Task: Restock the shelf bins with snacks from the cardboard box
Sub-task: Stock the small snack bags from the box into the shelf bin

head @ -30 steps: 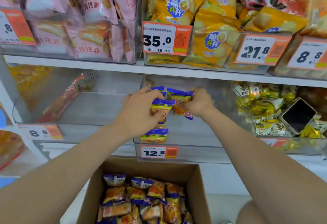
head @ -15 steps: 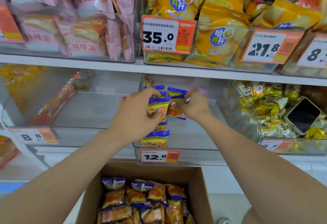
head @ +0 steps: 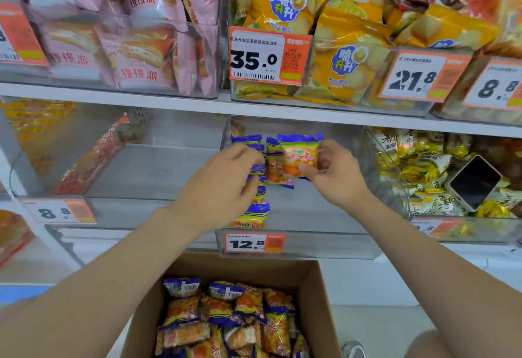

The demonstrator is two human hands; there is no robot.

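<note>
A clear shelf bin (head: 324,247) with a 12.8 price tag (head: 254,243) holds a row of blue-and-orange snack packets (head: 254,213) standing along its left side. My right hand (head: 339,179) pinches one such packet (head: 299,157) upright inside the bin, just right of the row. My left hand (head: 223,182) lies with curled fingers over the row's back packets; blur hides whether it grips one. Below, the open cardboard box (head: 324,301) holds several more of the same packets (head: 226,318).
To the left, a nearly bare clear bin (head: 158,210) tagged 8.8 has reddish packets (head: 90,160) against its side. The right bin holds yellow packets (head: 423,171) and a phone (head: 474,182). The shelf above carries pink packs (head: 135,55) and yellow chip bags (head: 347,66).
My right hand has drawn its packet to the right, away from the row, and turned its front towards me. My left hand has slid up against the row.
</note>
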